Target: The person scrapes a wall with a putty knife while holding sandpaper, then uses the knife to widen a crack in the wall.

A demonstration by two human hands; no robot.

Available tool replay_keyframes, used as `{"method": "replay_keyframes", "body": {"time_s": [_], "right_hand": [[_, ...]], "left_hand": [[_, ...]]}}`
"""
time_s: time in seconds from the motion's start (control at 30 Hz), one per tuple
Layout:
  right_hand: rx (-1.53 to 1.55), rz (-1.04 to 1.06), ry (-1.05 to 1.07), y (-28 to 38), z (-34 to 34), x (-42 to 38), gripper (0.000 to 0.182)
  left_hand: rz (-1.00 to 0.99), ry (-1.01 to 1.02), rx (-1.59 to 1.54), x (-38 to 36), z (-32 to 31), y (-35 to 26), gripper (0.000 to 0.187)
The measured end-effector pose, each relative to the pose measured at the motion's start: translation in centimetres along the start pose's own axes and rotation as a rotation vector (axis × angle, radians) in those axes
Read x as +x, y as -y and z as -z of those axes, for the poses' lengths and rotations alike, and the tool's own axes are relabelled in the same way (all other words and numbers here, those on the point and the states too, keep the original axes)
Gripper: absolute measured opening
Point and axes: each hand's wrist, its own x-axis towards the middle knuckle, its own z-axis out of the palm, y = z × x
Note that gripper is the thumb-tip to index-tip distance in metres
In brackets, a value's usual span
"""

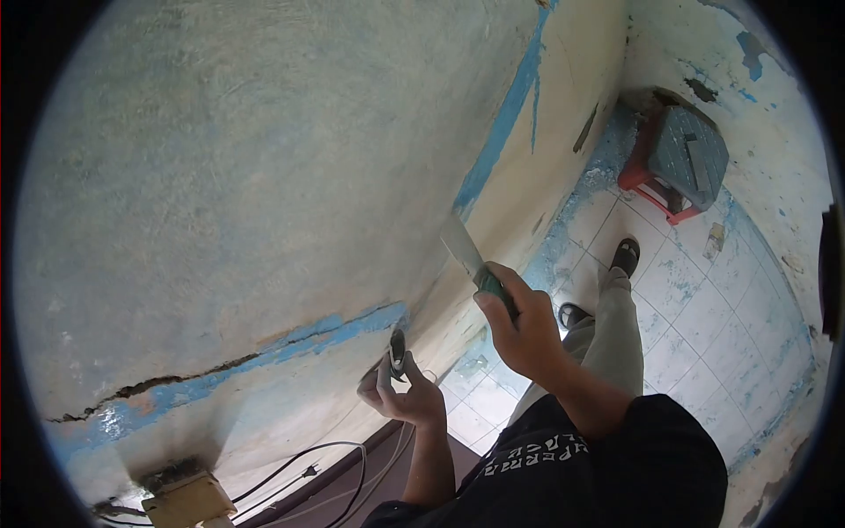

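**Scraper blade meeting a flaking wall, second tool waiting in the other hand**

The right hand [524, 326] is gripping the green handle of a scraper [471, 261], fingers wrapped fully closed around it. The flat metal blade is pointing toward 11 o'clock from the fist, and its tip is lying against the wall [264, 176], right at the lower end of a blue paint strip [506, 114] that is running up toward 1 o'clock.

The left hand [403, 394] is sitting at 7 o'clock from the right hand, near it but apart. It is curling loosely around a small tool [397, 350], thumb and fingers pinching its lower part while its dark upper end is sticking up toward 12 o'clock, close to the wall; whether it is touching the plaster cannot be told.

A cracked blue band [264, 356] is stretching across the wall toward 9 o'clock from the left hand. At 7 o'clock from that hand, a yellowish box [187, 500] is hanging on the wall, with cables [334, 458] trailing from it toward the floor.

The person is wearing a black shirt [616, 466] and grey trousers [616, 326], with 1 sandalled foot [625, 255] showing on the tiled floor [704, 317]. At 1 o'clock from the right hand, well apart, a red stool [678, 158] is standing in the corner.
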Motion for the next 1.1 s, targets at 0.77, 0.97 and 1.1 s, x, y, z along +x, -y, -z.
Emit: {"method": "replay_keyframes", "body": {"time_s": [0.77, 0.97, 1.1], "right_hand": [[0.011, -0.113, -0.055, 2.3, 2.7, 4.7, 0.042], [0.009, 0.011, -0.082, -0.7, 0.9, 1.6, 0.04], [0.04, -0.052, -0.081, 1.6, 2.3, 3.9, 0.037]], "left_hand": [[-0.021, -0.026, 0.007, -0.5, 0.3, 0.0, 0.032], [-0.018, 0.003, 0.009, -0.3, 0.2, 0.2, 0.033], [-0.042, -0.034, 0.013, -0.7, 0.1, 0.5, 0.034]]}}
